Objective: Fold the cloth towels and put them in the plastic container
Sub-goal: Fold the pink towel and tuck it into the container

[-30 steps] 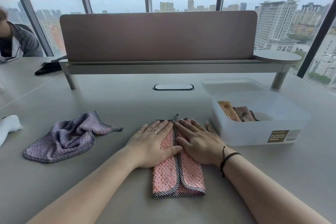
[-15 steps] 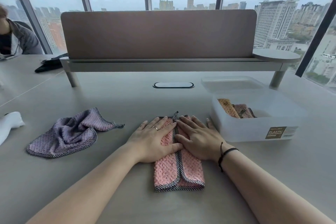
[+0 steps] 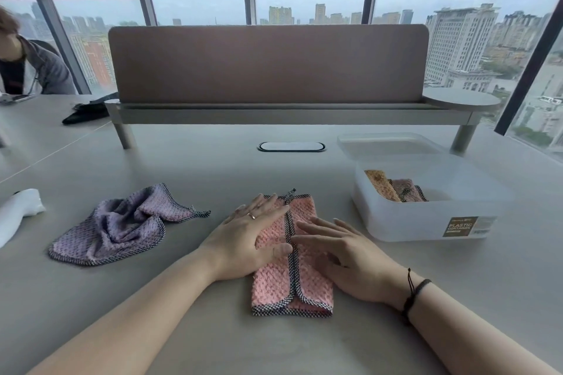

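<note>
Head view: against the frame a second earlier, the right hand point(image 3: 350, 256) had drawn back toward the near end of the pink towel point(image 3: 292, 262), baring the towel's far right corner. The smoothing pass appeared nearly done; a further fold likely remained. Both hands lay flat, fingers straight, gripping nothing; the left hand point(image 3: 246, 240) pressed the towel's left half. Right of the towel stood the plastic container point(image 3: 426, 222); left of it, the unfolded purple towel point(image 3: 122, 225).

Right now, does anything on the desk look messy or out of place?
Only the purple towel, crumpled in a heap left of the hands, still unfolded. The pink towel lies folded flat under both hands, and the container sits upright with folded towels inside.
</note>
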{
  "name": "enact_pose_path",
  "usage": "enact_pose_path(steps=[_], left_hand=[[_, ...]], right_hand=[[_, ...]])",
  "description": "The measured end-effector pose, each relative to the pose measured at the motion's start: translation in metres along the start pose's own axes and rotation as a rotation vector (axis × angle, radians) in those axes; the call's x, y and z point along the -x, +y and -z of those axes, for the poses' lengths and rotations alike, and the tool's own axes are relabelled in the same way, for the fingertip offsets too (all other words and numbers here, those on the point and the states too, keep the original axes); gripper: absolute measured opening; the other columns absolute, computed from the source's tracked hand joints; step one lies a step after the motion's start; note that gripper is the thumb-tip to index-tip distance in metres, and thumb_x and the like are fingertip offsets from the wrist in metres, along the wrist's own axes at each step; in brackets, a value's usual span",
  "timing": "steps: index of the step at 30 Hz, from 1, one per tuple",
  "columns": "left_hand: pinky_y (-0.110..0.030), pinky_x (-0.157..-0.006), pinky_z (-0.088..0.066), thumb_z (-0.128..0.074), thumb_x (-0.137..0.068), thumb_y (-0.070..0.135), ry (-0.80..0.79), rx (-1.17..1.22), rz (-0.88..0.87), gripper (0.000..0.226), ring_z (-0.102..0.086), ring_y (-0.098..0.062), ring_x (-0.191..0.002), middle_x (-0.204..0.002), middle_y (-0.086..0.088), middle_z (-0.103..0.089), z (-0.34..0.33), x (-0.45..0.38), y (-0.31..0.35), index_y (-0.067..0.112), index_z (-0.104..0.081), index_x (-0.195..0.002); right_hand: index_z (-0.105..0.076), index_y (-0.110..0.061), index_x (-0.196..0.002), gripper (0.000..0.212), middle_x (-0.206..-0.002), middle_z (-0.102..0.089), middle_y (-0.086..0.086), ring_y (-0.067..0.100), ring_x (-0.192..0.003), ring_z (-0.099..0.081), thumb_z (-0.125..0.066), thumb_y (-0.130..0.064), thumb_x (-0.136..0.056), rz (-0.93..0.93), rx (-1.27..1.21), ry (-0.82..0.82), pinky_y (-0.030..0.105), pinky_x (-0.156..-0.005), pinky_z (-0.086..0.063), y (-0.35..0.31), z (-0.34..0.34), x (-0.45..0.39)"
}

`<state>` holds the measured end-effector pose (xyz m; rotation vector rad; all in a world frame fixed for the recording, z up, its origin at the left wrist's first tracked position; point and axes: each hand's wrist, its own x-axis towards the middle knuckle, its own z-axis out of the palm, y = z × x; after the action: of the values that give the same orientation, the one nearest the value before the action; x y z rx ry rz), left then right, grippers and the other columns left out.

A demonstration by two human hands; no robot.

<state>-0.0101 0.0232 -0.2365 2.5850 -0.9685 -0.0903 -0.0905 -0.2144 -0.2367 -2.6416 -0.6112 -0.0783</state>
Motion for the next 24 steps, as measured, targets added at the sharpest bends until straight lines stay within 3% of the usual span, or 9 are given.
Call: enact_pose_path(steps=[3, 6, 10, 15, 19, 21, 24], left_hand=[[-0.030, -0.122, -0.009, -0.061, -0.090, 0.056, 0.053, 0.277, -0.135, 0.052, -0.004, 0.006, -0.149, -0.160, 0.025, -0.021, 0.003, 0.021, -0.005, 0.045, -0.050, -0.140], [-0.028, -0.120, -0.013, -0.074, -0.086, 0.029, 0.038, 0.390, -0.148, 0.031, -0.020, 0.005, -0.147, -0.152, 0.023, -0.041, 0.007, 0.038, -0.010, 0.039, -0.072, -0.115], [-0.024, -0.120, -0.015, -0.079, -0.082, 0.023, -0.017, 0.406, -0.159, 0.024, -0.023, 0.005, -0.146, -0.149, 0.022, -0.046, 0.012, 0.042, -0.010, 0.039, -0.078, -0.100], [-0.011, -0.116, -0.014, -0.082, -0.079, 0.034, -0.017, 0.284, -0.187, 0.025, -0.019, 0.008, -0.146, -0.148, 0.025, -0.043, 0.010, 0.039, -0.008, 0.038, -0.076, -0.103], [-0.025, -0.120, -0.018, -0.080, -0.076, 0.050, -0.021, 0.297, -0.196, 0.034, -0.018, 0.006, -0.147, -0.149, 0.023, -0.043, 0.012, 0.042, -0.006, 0.037, -0.074, -0.107], [-0.028, -0.120, -0.019, -0.074, -0.069, 0.068, -0.029, 0.317, -0.233, 0.052, -0.019, 0.002, -0.147, -0.150, 0.022, -0.043, 0.015, 0.044, -0.003, 0.035, -0.074, -0.109], [-0.021, -0.117, -0.022, -0.076, -0.056, 0.074, -0.044, 0.256, -0.304, 0.069, -0.027, -0.004, -0.145, -0.145, 0.019, -0.047, 0.016, 0.048, 0.005, 0.033, -0.072, -0.111]], right_hand=[[-0.065, -0.043, -0.126, 0.071, -0.147, -0.044, -0.026, -0.006, -0.144, -0.024, -0.042, -0.002, -0.073, 0.022, -0.222, 0.032, 0.034, -0.121, -0.024, 0.003, 0.006, 0.011], [-0.063, -0.051, -0.122, 0.071, -0.150, -0.034, -0.034, -0.009, -0.147, -0.007, -0.051, 0.002, -0.076, 0.016, -0.296, -0.143, 0.032, -0.124, -0.013, 0.005, 0.016, 0.020], [-0.051, -0.060, -0.130, 0.065, -0.156, -0.014, -0.037, -0.008, -0.146, 0.012, -0.068, -0.023, -0.080, 0.060, -0.182, -0.257, 0.036, -0.122, 0.004, -0.002, 0.023, 0.021], [-0.043, -0.062, -0.134, 0.070, -0.155, -0.013, -0.038, -0.006, -0.147, 0.014, -0.053, -0.020, -0.079, 0.119, -0.043, -0.252, 0.040, -0.124, 0.005, -0.014, 0.014, 0.021], [-0.057, -0.050, -0.131, 0.066, -0.149, -0.036, -0.033, -0.007, -0.148, -0.010, -0.053, -0.009, -0.078, 0.163, -0.078, -0.146, 0.032, -0.124, -0.009, -0.014, 0.004, 0.016], [-0.064, -0.041, -0.126, 0.055, -0.140, -0.050, -0.030, -0.006, -0.143, -0.028, -0.061, -0.007, -0.083, 0.178, -0.139, -0.062, 0.023, -0.120, -0.020, -0.012, 0.001, 0.016], [-0.070, -0.036, -0.118, 0.026, -0.123, -0.064, -0.028, -0.005, -0.125, -0.053, -0.063, -0.035, -0.093, 0.104, -0.259, 0.048, 0.019, -0.105, -0.042, -0.011, 0.001, 0.018]])
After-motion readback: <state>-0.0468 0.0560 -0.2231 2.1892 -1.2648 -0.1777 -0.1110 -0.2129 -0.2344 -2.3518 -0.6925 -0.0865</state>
